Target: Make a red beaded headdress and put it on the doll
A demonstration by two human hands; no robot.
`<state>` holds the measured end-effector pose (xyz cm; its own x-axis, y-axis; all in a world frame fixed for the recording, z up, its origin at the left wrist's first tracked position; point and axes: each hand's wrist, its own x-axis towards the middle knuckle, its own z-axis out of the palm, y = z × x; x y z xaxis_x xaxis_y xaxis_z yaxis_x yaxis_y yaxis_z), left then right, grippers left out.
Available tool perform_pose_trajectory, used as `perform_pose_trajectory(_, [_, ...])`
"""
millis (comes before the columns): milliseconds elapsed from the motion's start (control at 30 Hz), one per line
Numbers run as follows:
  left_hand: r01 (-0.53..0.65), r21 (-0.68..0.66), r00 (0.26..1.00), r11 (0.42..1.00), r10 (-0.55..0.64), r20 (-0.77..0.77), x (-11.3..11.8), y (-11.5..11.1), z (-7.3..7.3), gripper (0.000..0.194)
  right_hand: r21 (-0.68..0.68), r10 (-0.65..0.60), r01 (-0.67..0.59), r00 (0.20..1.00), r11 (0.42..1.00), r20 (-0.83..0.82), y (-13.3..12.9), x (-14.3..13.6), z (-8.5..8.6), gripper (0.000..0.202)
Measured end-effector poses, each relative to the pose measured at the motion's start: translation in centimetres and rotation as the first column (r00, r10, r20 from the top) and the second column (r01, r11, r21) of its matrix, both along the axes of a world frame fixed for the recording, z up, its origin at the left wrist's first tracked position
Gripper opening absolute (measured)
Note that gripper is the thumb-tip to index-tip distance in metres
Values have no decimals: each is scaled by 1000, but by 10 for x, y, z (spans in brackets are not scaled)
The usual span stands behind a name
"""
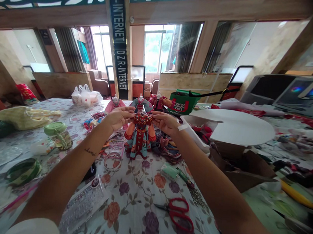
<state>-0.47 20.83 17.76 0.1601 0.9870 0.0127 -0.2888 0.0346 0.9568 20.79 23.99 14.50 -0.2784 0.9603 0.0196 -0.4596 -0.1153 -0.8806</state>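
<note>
A small doll dress [140,139] in red, teal and orange, with a beaded red collar, stands upright on the flowered tablecloth ahead of me. My left hand [119,118] is at its left shoulder, thumb and fingers pinched on the edge of the collar. On the opposite side, my right hand [166,123] pinches the collar's right edge. More doll dresses stand behind it, one grey-blue [140,103] and one pink [115,104]. The exact contact of the fingertips is small and hard to make out.
Red-handled scissors [181,214] lie in front, near a sheet of clear beads [84,204] and a roll of tape [112,161]. A green-lidded jar [58,135] stands left. An open cardboard box [238,164] and a white round board [246,127] are right.
</note>
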Motion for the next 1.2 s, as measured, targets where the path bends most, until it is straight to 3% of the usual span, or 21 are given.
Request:
perform_pose_trajectory(333, [-38, -29, 999, 999, 38, -12, -3, -1, -18, 21, -13, -35, 35, 999, 999, 10, -2, 5, -14, 21])
perform_pose_trajectory(767, [-71, -71, 997, 995, 72, 19, -3, -3, -23, 18, -27, -62, 63, 998, 998, 16, -3, 3, -18, 25])
perform_pose_trajectory(1000, [-103, -85, 995, 991, 104, 8, -3, 8, -20, 7, -36, -76, 79, 995, 996, 58, 0, 1, -14, 12])
perform_pose_trajectory(1200, [-117, -69, 993, 991, 117, -6, -1, 17, -15, 16, -13, -97, 98, 993, 995, 69, 8, -3, -10, 17])
